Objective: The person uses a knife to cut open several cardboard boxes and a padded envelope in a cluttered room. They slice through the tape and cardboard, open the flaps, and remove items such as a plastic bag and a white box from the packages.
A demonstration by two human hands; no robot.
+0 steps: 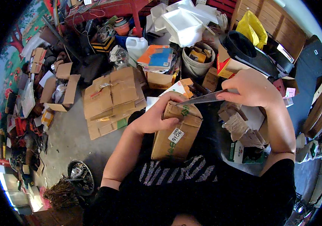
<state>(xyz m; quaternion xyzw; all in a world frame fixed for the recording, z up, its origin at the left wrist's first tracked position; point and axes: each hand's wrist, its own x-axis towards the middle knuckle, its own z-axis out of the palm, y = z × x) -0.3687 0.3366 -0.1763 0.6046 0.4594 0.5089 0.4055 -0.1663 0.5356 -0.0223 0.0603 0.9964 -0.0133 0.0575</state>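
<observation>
A taped brown cardboard box [187, 132] stands tilted against my body, bearing a white label and green print. My left hand [161, 113] grips its upper left side, thumb on the front face and fingers over the top. In my right hand [245, 89] is a pointed metal blade [201, 98], held from the right, its handle mostly hidden by my fingers. The blade's tip meets the top edge of the box, close to my left fingers. Whether the tip has gone into the cardboard, I cannot tell.
Flattened cardboard [111, 99] lies on the concrete floor to the left. An open carton [59, 91] sits farther left. Ahead are a stack of booklets [156, 58], a bucket [197, 63] and a white foam box [182, 25]. Torn cardboard [241, 127] is piled right. A round bin [81, 176] stands lower left.
</observation>
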